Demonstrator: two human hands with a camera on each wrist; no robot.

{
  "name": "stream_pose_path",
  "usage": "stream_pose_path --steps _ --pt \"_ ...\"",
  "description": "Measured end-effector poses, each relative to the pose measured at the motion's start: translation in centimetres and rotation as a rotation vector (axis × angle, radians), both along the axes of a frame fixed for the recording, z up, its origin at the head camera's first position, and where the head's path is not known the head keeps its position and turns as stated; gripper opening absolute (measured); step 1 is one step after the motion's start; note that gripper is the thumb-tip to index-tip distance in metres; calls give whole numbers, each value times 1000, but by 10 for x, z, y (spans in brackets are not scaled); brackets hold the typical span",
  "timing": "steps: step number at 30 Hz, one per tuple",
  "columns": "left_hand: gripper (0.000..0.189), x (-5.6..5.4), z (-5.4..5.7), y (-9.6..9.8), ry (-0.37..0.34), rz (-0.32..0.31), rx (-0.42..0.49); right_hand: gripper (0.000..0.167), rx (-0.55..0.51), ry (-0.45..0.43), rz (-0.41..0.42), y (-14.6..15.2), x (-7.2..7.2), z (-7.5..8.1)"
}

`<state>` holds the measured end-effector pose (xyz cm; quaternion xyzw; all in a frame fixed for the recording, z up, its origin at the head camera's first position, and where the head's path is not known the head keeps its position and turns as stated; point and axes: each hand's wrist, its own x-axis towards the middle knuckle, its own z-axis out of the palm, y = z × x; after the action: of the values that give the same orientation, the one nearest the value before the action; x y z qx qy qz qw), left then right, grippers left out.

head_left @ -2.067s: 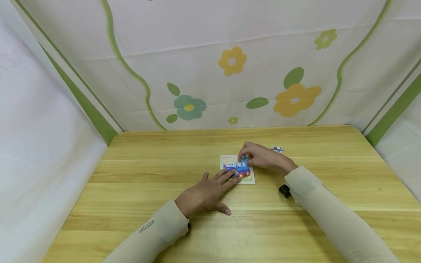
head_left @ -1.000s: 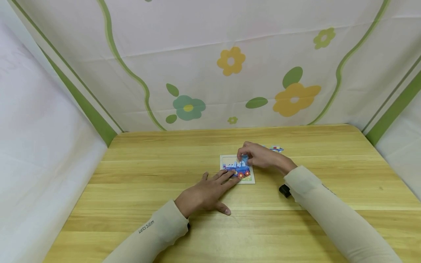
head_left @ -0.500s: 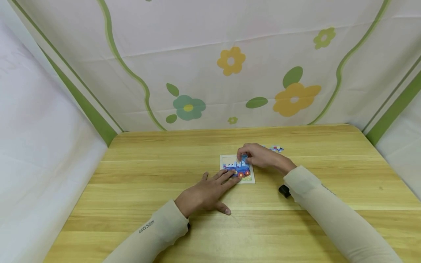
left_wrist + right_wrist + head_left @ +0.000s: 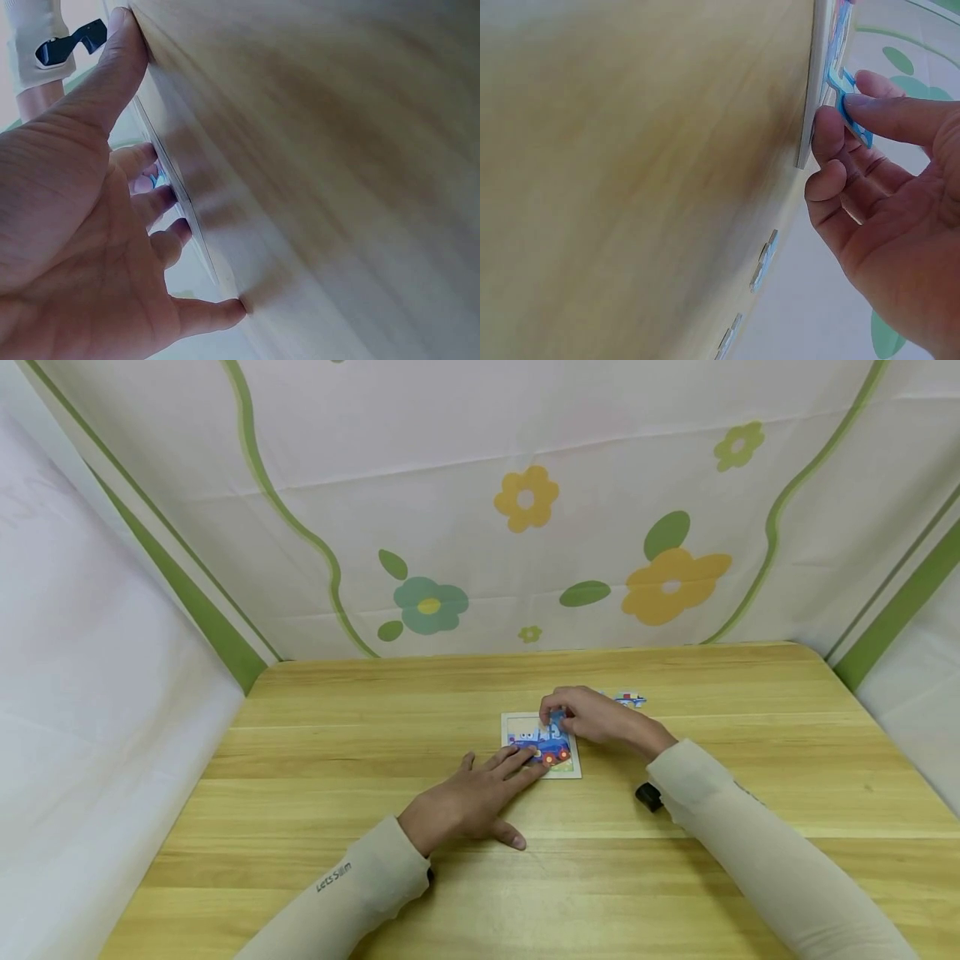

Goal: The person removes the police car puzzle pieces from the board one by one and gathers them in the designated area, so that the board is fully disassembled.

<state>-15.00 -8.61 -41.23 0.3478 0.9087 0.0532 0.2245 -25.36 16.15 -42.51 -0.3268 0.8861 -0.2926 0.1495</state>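
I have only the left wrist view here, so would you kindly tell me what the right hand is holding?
Observer: In the right wrist view, the right hand pinches a blue puzzle piece between thumb and fingers.
Operator: Thank you; what picture shows on the puzzle board?
Observer: The head view shows a blue car with red wheels.
Operator: And are any pieces lying off the board?
Observer: Yes, the right wrist view shows at least two loose pieces on the table.

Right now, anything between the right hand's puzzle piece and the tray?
Nothing visible: right hand pinches the piece at the far right corner of the tray; left hand touches the near side, clear of that corner.
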Motion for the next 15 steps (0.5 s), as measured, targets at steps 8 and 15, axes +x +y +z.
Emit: stream_pose_path --steps 8,15 --pt "102 0 0 1 5 -2 -12 26 -52 -27 -75 3 2 2" --pt "103 0 0 1 1 0 -16 29 -88 9 -123 8 1 8"
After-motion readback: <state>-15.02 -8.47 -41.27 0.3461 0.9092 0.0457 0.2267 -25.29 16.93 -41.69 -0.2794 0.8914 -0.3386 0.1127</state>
